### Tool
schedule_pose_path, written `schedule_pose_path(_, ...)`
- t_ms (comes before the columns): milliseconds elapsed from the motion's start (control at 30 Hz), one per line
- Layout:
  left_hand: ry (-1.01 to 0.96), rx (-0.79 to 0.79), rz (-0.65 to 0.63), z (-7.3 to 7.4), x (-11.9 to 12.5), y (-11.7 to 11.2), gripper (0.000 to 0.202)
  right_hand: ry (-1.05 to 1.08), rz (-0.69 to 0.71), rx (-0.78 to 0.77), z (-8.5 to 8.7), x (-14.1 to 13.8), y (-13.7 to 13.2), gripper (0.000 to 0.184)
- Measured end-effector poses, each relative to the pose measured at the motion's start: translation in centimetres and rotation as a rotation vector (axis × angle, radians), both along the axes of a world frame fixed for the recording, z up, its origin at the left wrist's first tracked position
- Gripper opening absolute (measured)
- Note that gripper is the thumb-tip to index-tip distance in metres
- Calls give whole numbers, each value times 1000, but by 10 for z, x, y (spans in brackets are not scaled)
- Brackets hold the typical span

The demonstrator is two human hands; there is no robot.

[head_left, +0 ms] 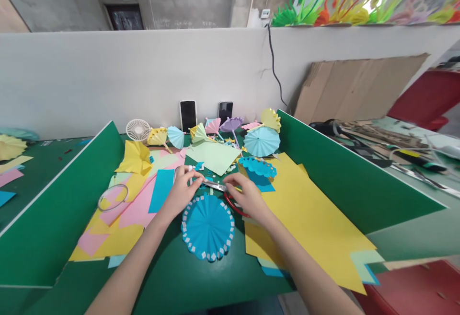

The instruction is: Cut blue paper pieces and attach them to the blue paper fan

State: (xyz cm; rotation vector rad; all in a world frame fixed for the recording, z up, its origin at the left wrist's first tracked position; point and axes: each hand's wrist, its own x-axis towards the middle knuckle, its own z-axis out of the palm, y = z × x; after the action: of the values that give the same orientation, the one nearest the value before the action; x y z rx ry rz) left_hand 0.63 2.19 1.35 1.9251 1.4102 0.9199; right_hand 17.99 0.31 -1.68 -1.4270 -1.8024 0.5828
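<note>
My right hand [246, 191] grips scissors [216, 186] with red handles, their blades pointing left to the fingertips of my left hand. My left hand [184, 188] is closed in a pinch. A thin white strip [190, 173] shows at its fingers, partly hidden by them. Just below both hands a round, pleated blue paper fan disc [208, 228] lies flat on the green table, with small white squares stuck around its scalloped edge. Behind my right hand rests a second blue scalloped paper piece [258, 166] with punched holes.
Yellow sheets [305, 209] cover the right side; pink and yellow paper scraps [138, 204] and a clear ring [112, 197] lie left. Small paper umbrellas [261, 141], a white fan [138, 130] and two phones [188, 115] stand at the back. Green dividers [345, 171] flank the workspace.
</note>
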Motion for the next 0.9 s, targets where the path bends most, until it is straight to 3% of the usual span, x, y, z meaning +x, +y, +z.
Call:
schedule_pose_path(133, 44, -19, -140, -1, 4, -4, 16, 185, 78, 55, 2, -15, -5, 16)
schedule_pose_path(300, 63, -26, -187, -4, 9, -7, 17, 147, 60, 75, 0, -19, -8, 12)
schedule_pose_path(533, 132, 73, -40, -4, 1, -1, 24, 122, -21, 107, 3, -19, -8, 12)
schedule_pose_path(767, 335, -34, -253, -10, -9, -2, 17, 149, -1, 96, 2, -16, -7, 14)
schedule_pose_path(900, 362, -21, -283, -13, -6, -3, 7, 124, 83, 122, 1, -17, -8, 13)
